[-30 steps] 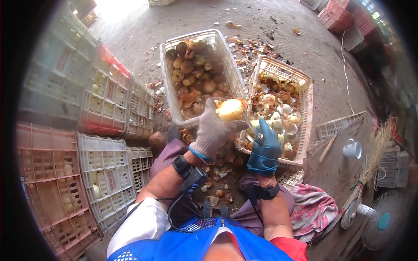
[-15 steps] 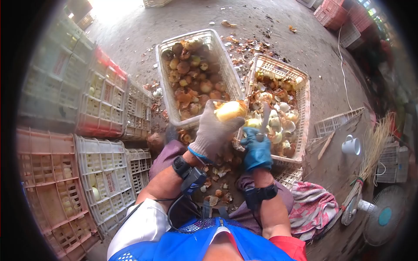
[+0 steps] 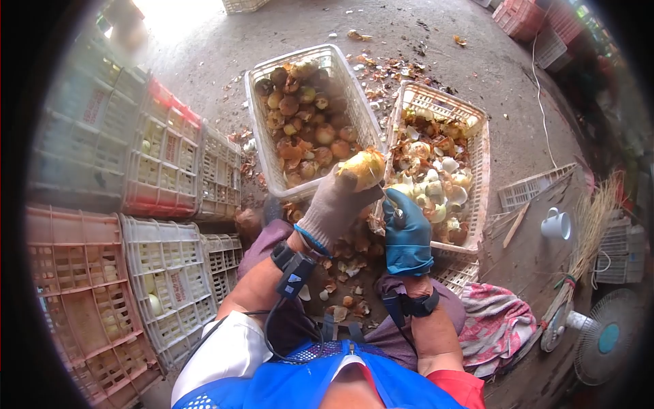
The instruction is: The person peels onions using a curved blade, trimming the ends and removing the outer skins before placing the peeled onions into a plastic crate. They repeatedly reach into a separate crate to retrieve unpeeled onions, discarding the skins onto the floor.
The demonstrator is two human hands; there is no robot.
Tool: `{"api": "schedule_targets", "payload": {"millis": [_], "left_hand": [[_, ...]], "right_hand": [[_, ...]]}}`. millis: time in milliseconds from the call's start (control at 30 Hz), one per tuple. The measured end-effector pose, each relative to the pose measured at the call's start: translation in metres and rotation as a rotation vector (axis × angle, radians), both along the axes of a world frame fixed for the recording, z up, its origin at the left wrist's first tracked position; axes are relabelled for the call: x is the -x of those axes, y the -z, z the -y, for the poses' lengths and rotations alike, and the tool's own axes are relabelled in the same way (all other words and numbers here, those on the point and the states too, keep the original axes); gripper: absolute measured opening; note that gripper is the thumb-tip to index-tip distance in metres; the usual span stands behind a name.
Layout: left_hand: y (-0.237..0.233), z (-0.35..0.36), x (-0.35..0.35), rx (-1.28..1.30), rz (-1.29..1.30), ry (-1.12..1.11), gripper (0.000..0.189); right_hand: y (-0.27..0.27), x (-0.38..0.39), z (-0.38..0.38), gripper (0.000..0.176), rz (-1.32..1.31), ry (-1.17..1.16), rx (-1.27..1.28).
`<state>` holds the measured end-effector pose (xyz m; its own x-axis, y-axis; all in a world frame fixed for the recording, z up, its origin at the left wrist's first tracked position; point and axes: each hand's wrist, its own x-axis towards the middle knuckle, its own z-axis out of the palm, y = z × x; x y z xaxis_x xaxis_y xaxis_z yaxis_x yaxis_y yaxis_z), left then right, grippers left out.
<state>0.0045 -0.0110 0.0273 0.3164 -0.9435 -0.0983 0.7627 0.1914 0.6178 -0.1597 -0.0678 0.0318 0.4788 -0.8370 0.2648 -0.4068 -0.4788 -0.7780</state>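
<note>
My left hand [image 3: 337, 204], in a pale knit glove, is closed around a yellow onion [image 3: 362, 168] with part of its brown skin on. It holds the onion up between the two crates. My right hand [image 3: 407, 225], in a blue rubber glove, grips a small knife [image 3: 398, 213]. Its fingers are close beside the onion, and the blade is mostly hidden there. Beyond the left hand, a white crate [image 3: 257, 126] holds unpeeled onions [image 3: 300, 116]. To the right, another crate [image 3: 479, 177] is filled with onion skins and pale peelings [image 3: 436, 180].
Stacked crates [image 3: 167, 286] with pale onions stand at left. Loose skins [image 3: 398, 70] litter the floor. At right are a white mug [image 3: 556, 224], a broom [image 3: 579, 252], a fan [image 3: 608, 337], a pink-and-white cloth [image 3: 494, 324] and a white cord [image 3: 538, 95].
The knife, earlier pointing up and apart from the onion, has come in against or near it. My right hand has turned toward the left hand, and the onion has been tilted and raised slightly.
</note>
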Motion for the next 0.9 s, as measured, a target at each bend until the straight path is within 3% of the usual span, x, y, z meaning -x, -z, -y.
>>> {"api": "schedule_targets", "payload": {"millis": [267,367,667,900], "left_hand": [[-0.011,0.000,0.011,-0.016,-0.222,0.066,0.072],[0.005,0.001,0.013,0.033,-0.342,0.071,0.066],[-0.003,-0.001,0.016,-0.009,-0.375,0.041,0.061],[0.005,0.001,0.022,-0.074,-0.385,0.046,0.064]], "right_hand": [[-0.013,0.002,0.007,0.061,-0.294,0.118,0.227],[-0.001,0.000,0.012,0.049,-0.237,0.165,0.342],[0.026,-0.016,0.002,0.048,0.083,0.128,0.121],[0.037,-0.021,-0.010,0.040,0.365,0.014,-0.218]]}}
